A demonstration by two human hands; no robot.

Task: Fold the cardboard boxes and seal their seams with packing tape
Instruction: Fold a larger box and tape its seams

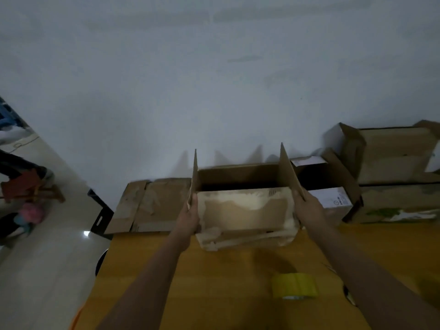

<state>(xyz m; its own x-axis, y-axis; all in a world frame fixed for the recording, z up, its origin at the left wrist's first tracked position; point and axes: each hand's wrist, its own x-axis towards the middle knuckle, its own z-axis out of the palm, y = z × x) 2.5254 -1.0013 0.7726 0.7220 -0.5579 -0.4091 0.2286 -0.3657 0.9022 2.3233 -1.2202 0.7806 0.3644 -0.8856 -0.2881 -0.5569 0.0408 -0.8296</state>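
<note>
The open cardboard box (245,210) stands between both hands on the surface (238,282). The left hand (189,220) and the right hand (307,206) each grip an upright side flap, probably ready to fold inward. The tape roll (294,286) waits near the right forearm.

My hands frame a brown cardboard box (245,210) blotched with pale torn patches, on an orange-yellow wooden table (226,282), a translucent yellow tape roll (294,286) at lower right, a grey-white wall (214,79) above.
</note>
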